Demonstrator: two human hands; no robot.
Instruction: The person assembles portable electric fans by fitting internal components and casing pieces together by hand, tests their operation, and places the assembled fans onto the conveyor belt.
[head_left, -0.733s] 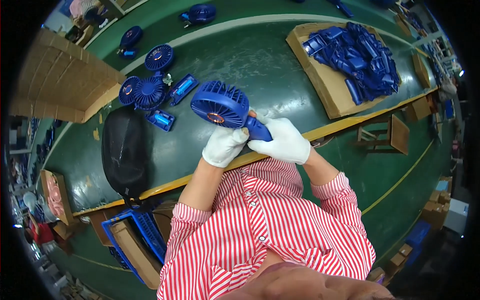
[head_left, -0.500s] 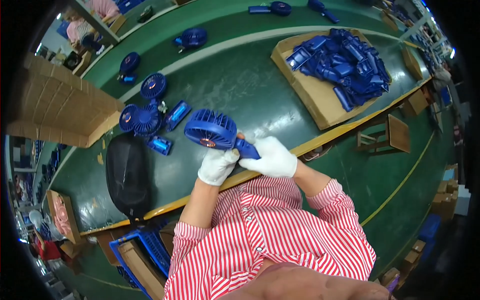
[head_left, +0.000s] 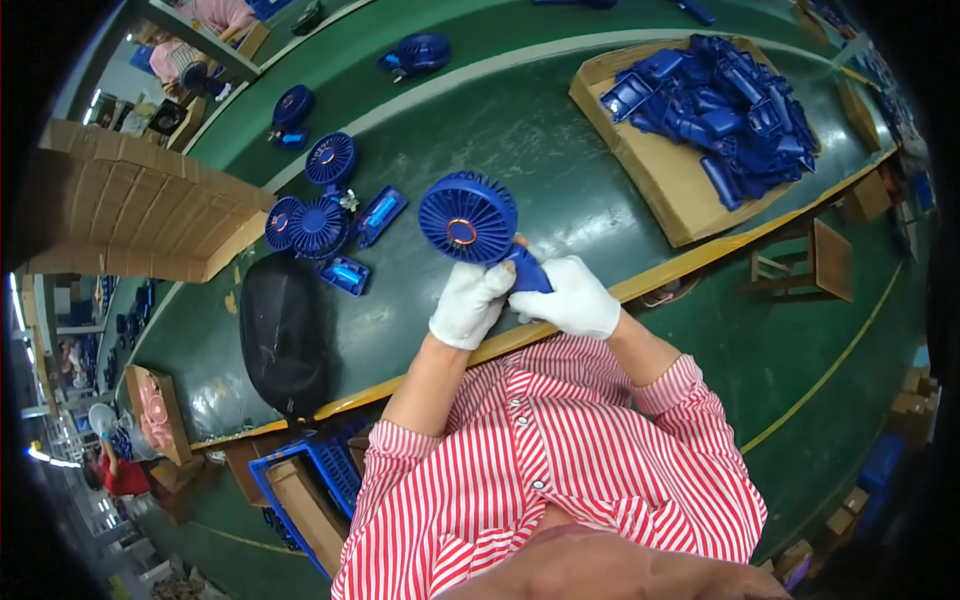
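Since half a second ago, both gloved hands have kept hold of the blue fan (head_left: 468, 217), its round head tilted up over the green table (head_left: 560, 150). Left hand (head_left: 470, 303) and right hand (head_left: 567, 298) have fingers closed around its handle. Loose fan parts (head_left: 320, 215) lie to the left; a cardboard tray (head_left: 650, 170) of blue pieces sits to the right.

The person wears a shirt (head_left: 560, 470) of narrow red and white stripes, its sleeves rolled up to the elbows and small pale buttons down the front. White fabric gloves cover the left hand (head_left: 468, 303) and the right hand (head_left: 570, 297), ending at the wrists.
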